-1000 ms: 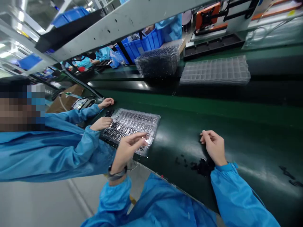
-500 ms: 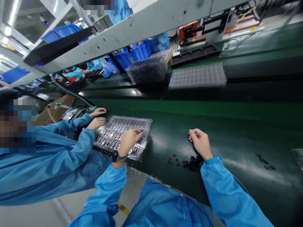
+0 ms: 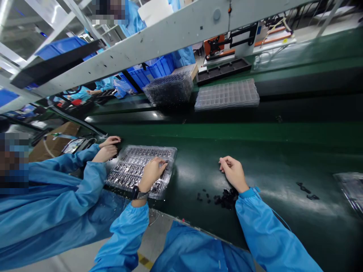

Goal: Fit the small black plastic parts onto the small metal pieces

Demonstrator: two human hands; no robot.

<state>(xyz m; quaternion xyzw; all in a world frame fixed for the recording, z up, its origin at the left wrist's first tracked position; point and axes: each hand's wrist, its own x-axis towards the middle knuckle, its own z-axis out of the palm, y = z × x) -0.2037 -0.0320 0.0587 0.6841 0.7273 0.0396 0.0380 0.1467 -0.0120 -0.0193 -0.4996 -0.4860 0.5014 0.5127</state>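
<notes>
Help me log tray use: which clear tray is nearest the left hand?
The loaded tray, with rows of small parts, under the left hand; the far stack, paler tray beside it and right-edge tray lie farther off.

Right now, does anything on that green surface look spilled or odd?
Mildly untidy: small black pieces lie in a loose heap on the green surface near the right hand, with a few strays alongside. Other dark pieces lie apart, farther right. They could look spilled, but may be deliberate. No damage is evident.
</notes>
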